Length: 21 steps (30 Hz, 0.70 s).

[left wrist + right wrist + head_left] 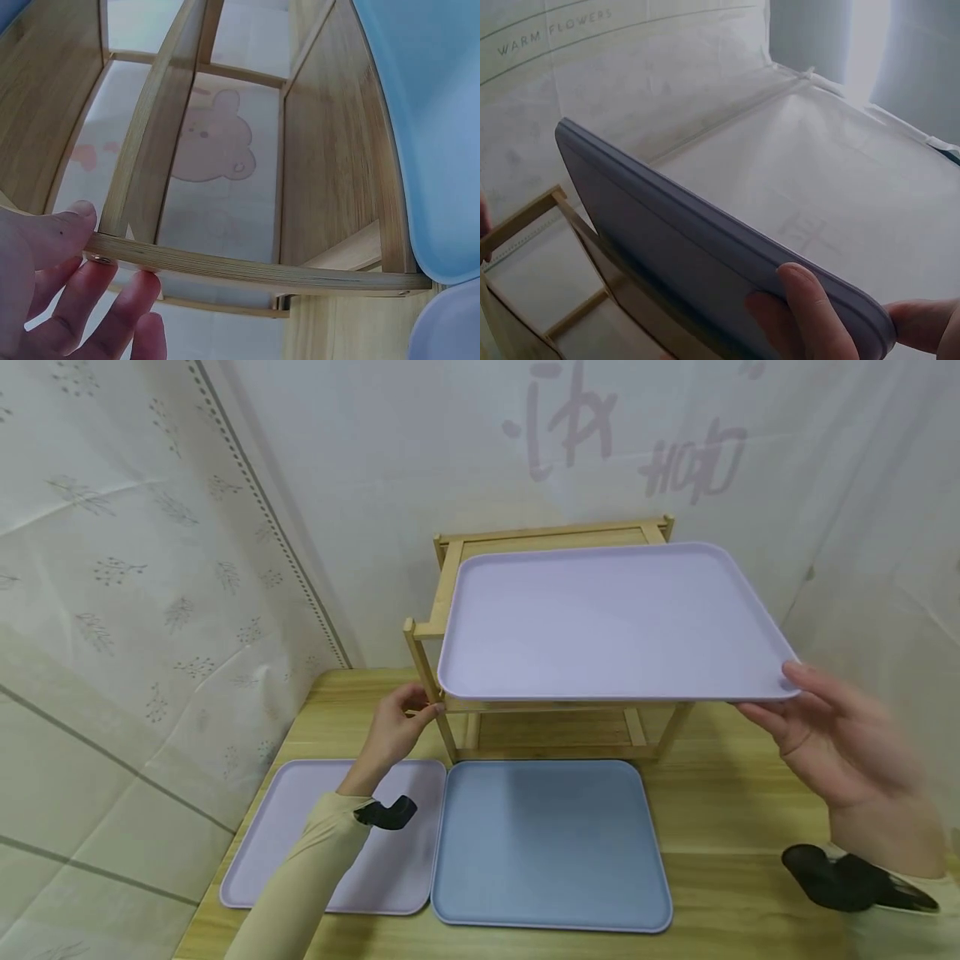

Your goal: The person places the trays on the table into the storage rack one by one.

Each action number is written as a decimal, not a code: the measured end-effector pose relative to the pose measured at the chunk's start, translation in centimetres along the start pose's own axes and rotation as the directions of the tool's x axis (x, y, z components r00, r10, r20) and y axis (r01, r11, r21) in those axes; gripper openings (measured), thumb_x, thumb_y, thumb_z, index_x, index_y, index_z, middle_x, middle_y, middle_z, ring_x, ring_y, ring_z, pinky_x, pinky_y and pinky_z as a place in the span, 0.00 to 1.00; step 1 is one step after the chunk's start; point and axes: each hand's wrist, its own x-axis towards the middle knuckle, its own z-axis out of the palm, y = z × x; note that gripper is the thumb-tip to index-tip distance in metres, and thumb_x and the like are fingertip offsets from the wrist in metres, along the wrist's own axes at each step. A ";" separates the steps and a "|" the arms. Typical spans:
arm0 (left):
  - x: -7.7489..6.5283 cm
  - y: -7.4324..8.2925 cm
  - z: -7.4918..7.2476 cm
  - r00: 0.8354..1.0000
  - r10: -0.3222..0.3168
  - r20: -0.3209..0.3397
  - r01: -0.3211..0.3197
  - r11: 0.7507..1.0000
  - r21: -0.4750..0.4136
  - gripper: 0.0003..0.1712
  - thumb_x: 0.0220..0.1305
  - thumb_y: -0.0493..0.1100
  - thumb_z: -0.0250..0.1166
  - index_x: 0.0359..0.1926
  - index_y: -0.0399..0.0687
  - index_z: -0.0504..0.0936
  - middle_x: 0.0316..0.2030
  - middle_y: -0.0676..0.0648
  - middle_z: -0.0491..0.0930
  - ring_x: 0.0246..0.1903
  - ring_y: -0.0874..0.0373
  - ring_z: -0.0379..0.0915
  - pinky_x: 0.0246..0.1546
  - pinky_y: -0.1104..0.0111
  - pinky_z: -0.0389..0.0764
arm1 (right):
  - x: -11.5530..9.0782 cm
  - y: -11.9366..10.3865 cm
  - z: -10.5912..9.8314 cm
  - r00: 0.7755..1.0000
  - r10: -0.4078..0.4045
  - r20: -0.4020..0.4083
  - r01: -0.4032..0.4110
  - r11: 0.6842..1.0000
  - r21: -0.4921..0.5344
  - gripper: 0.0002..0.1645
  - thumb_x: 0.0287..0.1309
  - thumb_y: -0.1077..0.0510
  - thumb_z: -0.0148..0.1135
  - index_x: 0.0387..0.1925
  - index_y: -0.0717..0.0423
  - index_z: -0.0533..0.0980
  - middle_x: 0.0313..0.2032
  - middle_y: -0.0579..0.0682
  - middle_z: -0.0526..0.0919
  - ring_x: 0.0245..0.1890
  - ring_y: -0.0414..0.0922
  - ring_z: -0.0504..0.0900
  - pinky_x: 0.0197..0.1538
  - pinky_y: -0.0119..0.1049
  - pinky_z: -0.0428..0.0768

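Observation:
My right hand (855, 735) pinches the near right corner of a lilac tray (615, 622), thumb on the rim and fingers beneath. The tray is held up in front of a wooden rack (555, 750) and hides much of its upper part. In the right wrist view the tray (667, 225) appears edge-on from below. My left hand (397, 727) grips the rack's front left post, and the left wrist view has the thumb on one side of this wooden bar (247, 268) with fingers curled at the other.
A second lilac tray (262, 852) lies on the wood-grain table (750, 893), partly under my left forearm. Right beside it is a blue tray (551, 852), just before the rack's foot. White printed curtains (375, 485) hang behind and to the left.

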 end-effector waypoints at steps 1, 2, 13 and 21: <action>0.0 0.0 0.0 1.000 -0.002 -0.001 0.002 1.000 -0.002 0.15 0.61 0.39 0.66 0.49 0.39 0.80 0.42 0.39 0.82 0.44 0.48 0.78 0.45 0.60 0.78 | 0.2 0.1 0.0 1.000 -0.007 -0.002 0.007 1.000 -0.011 0.32 0.73 0.63 0.15 0.72 0.62 0.56 0.66 0.62 0.68 0.62 0.62 0.72 0.61 0.51 0.72; 0.0 0.0 0.0 1.000 -0.001 -0.001 0.001 1.000 0.002 0.15 0.62 0.39 0.66 0.49 0.39 0.80 0.42 0.39 0.82 0.44 0.47 0.78 0.45 0.59 0.78 | 0.5 0.2 0.1 1.000 -0.013 -0.005 0.013 1.000 -0.024 0.32 0.73 0.63 0.16 0.71 0.63 0.57 0.66 0.62 0.69 0.62 0.63 0.73 0.61 0.51 0.72; 0.0 -0.3 0.0 1.000 0.011 -0.011 -0.011 1.000 0.004 0.15 0.62 0.39 0.66 0.49 0.39 0.80 0.42 0.38 0.81 0.44 0.47 0.78 0.46 0.57 0.78 | 2.6 1.3 0.6 1.000 -0.014 -0.014 0.012 0.994 -0.106 0.30 0.73 0.66 0.19 0.69 0.67 0.60 0.63 0.63 0.72 0.59 0.61 0.76 0.58 0.49 0.76; 0.0 -0.2 0.2 1.000 0.002 -0.014 -0.002 1.000 0.002 0.15 0.62 0.39 0.66 0.48 0.39 0.80 0.42 0.38 0.81 0.44 0.47 0.78 0.47 0.56 0.79 | 3.8 2.0 0.3 0.998 -0.039 -0.054 0.032 0.991 -0.128 0.29 0.73 0.68 0.23 0.69 0.66 0.61 0.63 0.61 0.73 0.58 0.59 0.78 0.55 0.49 0.78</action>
